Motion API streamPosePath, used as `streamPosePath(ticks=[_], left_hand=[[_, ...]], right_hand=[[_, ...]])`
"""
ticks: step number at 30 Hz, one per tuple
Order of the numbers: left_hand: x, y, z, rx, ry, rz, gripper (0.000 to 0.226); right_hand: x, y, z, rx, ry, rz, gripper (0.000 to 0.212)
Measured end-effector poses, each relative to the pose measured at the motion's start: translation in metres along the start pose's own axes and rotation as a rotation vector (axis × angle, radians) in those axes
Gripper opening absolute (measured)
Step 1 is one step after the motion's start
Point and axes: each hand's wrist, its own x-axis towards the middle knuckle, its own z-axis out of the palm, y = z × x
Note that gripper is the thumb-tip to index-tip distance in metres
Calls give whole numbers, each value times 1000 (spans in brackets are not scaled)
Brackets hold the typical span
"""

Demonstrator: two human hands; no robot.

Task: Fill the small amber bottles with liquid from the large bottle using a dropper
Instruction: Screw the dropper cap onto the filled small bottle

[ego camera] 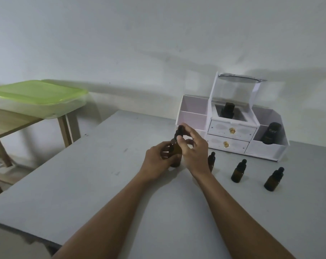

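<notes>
Item, centre of the grey table [102, 184]: one large amber bottle [176, 157], standing upright on the surface, with a black dropper cap [179, 133] sitting at its neck (whether screwed down or loosened cannot be told). The left hand [158, 161] is gripping the bottle's body, fingers curling round it from the left. The right hand [194, 148] is pinching the dropper cap, thumb and fingertips closing on it from the right. Three more items, capped and upright, are standing in a spaced row to the right: the nearest small bottle [212, 159], partly hiding behind the right wrist; the middle small bottle [238, 171]; the outermost small bottle [273, 179]. Behind them a white organiser [232, 142] with two drawers is holding a dark bottle [227, 110] in its middle compartment and a black bottle [271, 135] in its right one. Far left, a green-lidded container [37, 96] is resting on a wooden table [9, 124].
</notes>
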Motion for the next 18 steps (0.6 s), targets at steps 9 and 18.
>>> streamPosePath(ticks=[9, 18], left_hand=[[5, -5, -1, 43, -9, 24, 47], [7, -9, -2, 42, -20, 30, 48]], right_hand=[[6, -1, 2, 46, 59, 35, 42], [9, -2, 4, 37, 50, 38, 39]])
